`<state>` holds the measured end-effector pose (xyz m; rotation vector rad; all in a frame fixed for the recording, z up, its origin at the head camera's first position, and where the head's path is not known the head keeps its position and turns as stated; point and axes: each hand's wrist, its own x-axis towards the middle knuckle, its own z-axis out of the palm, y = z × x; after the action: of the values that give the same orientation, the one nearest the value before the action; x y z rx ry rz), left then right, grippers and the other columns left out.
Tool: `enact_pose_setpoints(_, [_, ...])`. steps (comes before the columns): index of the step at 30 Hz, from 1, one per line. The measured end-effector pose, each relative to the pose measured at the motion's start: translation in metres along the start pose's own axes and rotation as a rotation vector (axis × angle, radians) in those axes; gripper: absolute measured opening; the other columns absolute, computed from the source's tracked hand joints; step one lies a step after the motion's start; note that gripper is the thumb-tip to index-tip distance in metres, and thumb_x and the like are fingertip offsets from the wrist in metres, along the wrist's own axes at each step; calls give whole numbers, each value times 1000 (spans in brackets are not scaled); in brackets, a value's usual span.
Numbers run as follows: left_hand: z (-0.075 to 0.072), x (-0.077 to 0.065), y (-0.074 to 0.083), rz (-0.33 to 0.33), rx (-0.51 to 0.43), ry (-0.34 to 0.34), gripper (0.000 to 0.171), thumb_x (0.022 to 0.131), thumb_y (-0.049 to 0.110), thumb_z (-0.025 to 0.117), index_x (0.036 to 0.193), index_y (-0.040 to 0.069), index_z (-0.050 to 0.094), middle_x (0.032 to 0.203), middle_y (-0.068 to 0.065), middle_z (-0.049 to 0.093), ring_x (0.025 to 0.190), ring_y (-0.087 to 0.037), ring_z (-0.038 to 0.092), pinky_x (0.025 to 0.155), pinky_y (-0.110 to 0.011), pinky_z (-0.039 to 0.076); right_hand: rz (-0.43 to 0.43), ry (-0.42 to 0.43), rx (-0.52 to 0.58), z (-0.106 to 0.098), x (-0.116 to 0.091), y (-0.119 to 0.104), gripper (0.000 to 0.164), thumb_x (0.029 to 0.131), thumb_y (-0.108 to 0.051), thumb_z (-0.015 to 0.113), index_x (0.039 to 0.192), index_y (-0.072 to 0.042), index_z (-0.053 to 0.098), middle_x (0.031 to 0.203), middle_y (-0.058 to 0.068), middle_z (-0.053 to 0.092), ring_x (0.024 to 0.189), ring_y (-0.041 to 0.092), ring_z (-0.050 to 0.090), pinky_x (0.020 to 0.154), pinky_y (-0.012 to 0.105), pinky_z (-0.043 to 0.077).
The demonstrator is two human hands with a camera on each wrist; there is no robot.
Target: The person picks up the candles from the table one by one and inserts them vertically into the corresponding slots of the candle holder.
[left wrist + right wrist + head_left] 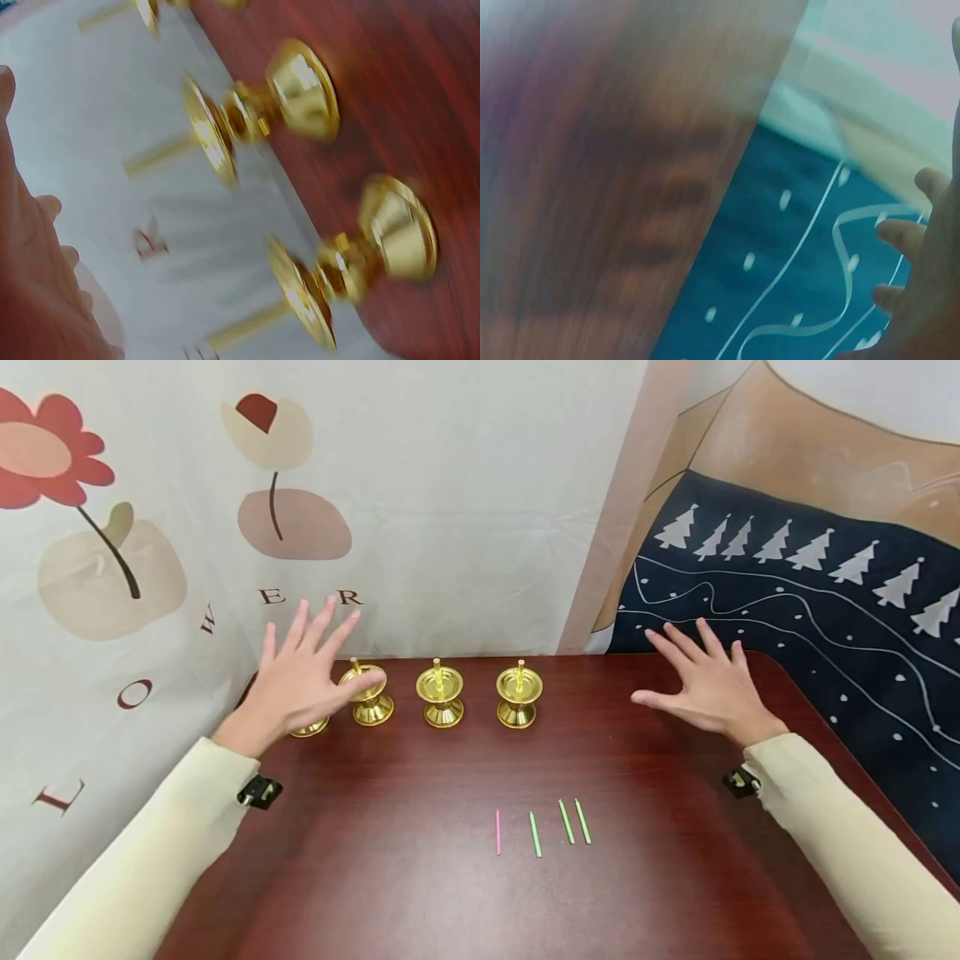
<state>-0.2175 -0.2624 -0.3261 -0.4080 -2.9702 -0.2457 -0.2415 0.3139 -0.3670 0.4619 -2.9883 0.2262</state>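
My left hand (303,681) is raised with its fingers spread, overlapping the leftmost gold candle holders in the head view. Across the table, my right hand (708,685) is spread too and holds nothing. Several gold candle holders stand in a row along the back: one on the right (518,693), one beside it (441,693), another (371,702) partly behind the left thumb, and a leftmost one (310,728) mostly hidden. Each of the visible cups has a short upright tube. Nearer the front lie a pink candle (498,832) and several thin green candles (536,835).
The dark red wooden table (375,860) meets a pale curtain (450,527) printed with flowers and letters at its back and left. A navy cloth with white trees (810,568) hangs behind the right side. Dark wrist cameras (260,792) sit on both sleeves.
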Motion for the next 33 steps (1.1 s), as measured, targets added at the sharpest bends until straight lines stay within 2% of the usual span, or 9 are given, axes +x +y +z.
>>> enact_pose_setpoints(5, [10, -14, 36, 59, -12, 62, 104, 98, 84, 53, 179, 27, 18, 184, 3, -9, 168, -33, -15, 127, -71, -11, -55, 22, 30, 10, -15, -27, 105, 93, -76, 70, 176, -25, 31, 181, 13, 25, 167, 47, 4, 118, 88, 7])
enact_pose_setpoints(10, [24, -25, 75, 148, -27, 159, 106, 95, 81, 62, 178, 26, 25, 185, -4, -1, 169, -35, -9, 128, -72, -4, -101, 80, 94, 16, -23, -52, 103, 91, -71, 76, 175, -28, 33, 180, 10, 29, 166, 46, 9, 117, 88, 13])
enact_pose_setpoints(14, [35, -25, 106, 249, -116, 258, 105, 92, 75, 69, 176, 24, 30, 185, -6, 7, 169, -36, -1, 130, -67, -1, -134, 157, 171, 19, -21, -71, 102, 88, -65, 83, 173, -28, 38, 178, 8, 34, 167, 43, 11, 117, 87, 17])
enact_pose_setpoints(17, [45, -20, 125, 312, -213, 324, 103, 91, 69, 74, 173, 22, 35, 184, -8, 13, 169, -37, 7, 131, -67, 8, -159, 188, 231, 20, -18, -86, 101, 88, -62, 85, 172, -28, 40, 177, 8, 35, 168, 40, 10, 117, 87, 17])
enact_pose_setpoints(19, [52, -16, 136, 336, -289, 344, 102, 90, 64, 78, 172, 20, 36, 183, -10, 16, 168, -36, 12, 130, -67, 15, -176, 206, 268, 21, -14, -95, 101, 88, -64, 84, 172, -28, 41, 177, 7, 36, 168, 39, 10, 117, 87, 17])
enact_pose_setpoints(24, [67, -2, 156, 364, -442, 325, 103, 91, 56, 82, 172, 15, 34, 181, -11, 19, 167, -32, 18, 127, -66, 25, -215, 245, 404, 23, -7, -110, 101, 91, -75, 76, 171, -22, 42, 175, 9, 39, 167, 40, 12, 121, 83, 18])
enact_pose_setpoints(27, [72, 8, 164, 367, -496, 291, 102, 92, 54, 83, 172, 14, 34, 181, -9, 22, 165, -29, 23, 127, -61, 28, -217, 213, 522, 23, -7, -112, 102, 93, -79, 70, 171, -20, 41, 175, 9, 40, 167, 40, 13, 123, 78, 19])
enact_pose_setpoints(30, [77, 16, 168, 353, -553, 258, 102, 93, 51, 85, 172, 13, 34, 180, -6, 24, 164, -27, 27, 128, -55, 29, -201, 154, 631, 24, -7, -111, 96, 97, -72, 72, 172, -21, 40, 174, 8, 40, 167, 36, 16, 123, 77, 21])
enact_pose_setpoints(33, [83, 23, 169, 318, -637, 212, 101, 93, 48, 86, 173, 13, 33, 178, -3, 28, 162, -23, 30, 129, -53, 29, -194, 102, 754, 26, -7, -108, 81, 104, -52, 74, 171, -19, 41, 170, 11, 45, 163, 35, 28, 124, 74, 24])
